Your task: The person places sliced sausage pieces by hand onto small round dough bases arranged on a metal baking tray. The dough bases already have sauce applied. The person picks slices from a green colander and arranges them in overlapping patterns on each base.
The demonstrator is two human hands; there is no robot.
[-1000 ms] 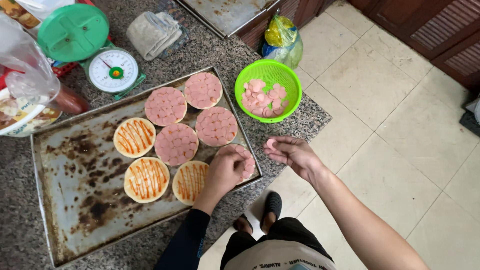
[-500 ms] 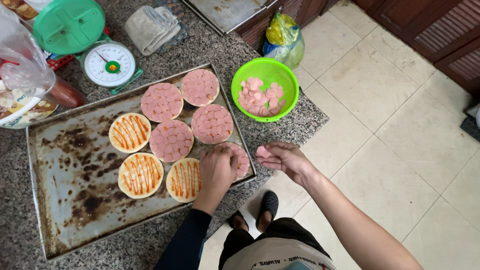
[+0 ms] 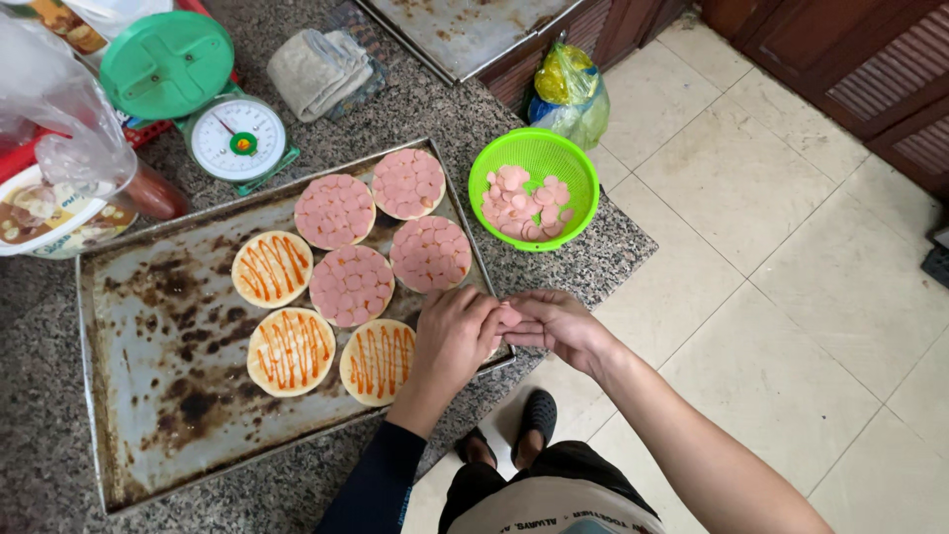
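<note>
The green colander (image 3: 534, 188) is sitting at the table's right edge, holding a loose pile of pink sausage slices (image 3: 524, 206). The baking tray (image 3: 168, 396) is lying with its long axis running left to right along the table, carrying seven round bases: four sausage-covered rounds (image 3: 351, 285) and three sauce-striped rounds (image 3: 292, 351). Both hands are meeting at the tray's right front corner, the left hand (image 3: 453, 331) and right hand (image 3: 559, 324) pinching a small stack of slices (image 3: 508, 317) between their fingertips. One kitchen scale (image 3: 237, 138) is standing behind the tray.
</note>
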